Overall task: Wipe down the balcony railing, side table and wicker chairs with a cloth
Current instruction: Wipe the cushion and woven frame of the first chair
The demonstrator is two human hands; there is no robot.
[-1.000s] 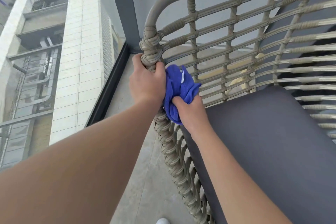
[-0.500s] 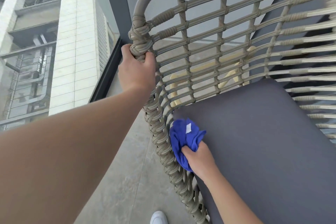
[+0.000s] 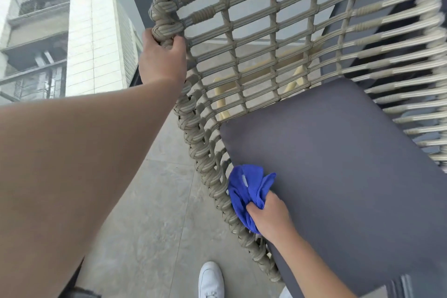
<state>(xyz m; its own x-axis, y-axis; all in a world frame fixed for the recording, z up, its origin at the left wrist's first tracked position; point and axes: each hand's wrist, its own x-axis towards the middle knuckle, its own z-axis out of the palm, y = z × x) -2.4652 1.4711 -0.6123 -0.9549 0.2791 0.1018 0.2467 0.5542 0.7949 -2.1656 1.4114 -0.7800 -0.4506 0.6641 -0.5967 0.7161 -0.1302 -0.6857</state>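
A beige wicker chair with an open woven back fills the upper right, with a dark grey seat cushion on it. My left hand grips the chair's wrapped corner post at upper centre. Lower down, my right hand holds a bunched blue cloth against the woven side rim, right where the rim meets the cushion's left edge.
Grey floor tiles run along the chair's left side. A glass balustrade with a dark frame stands at the left, with a neighbouring building behind it. A pale yellow frame shows through the chair back. My white shoe is at the bottom.
My right hand has carried the blue cloth down the chair's side rim, from beside my left hand to low by the cushion's front-left edge. My left hand has kept its grip.
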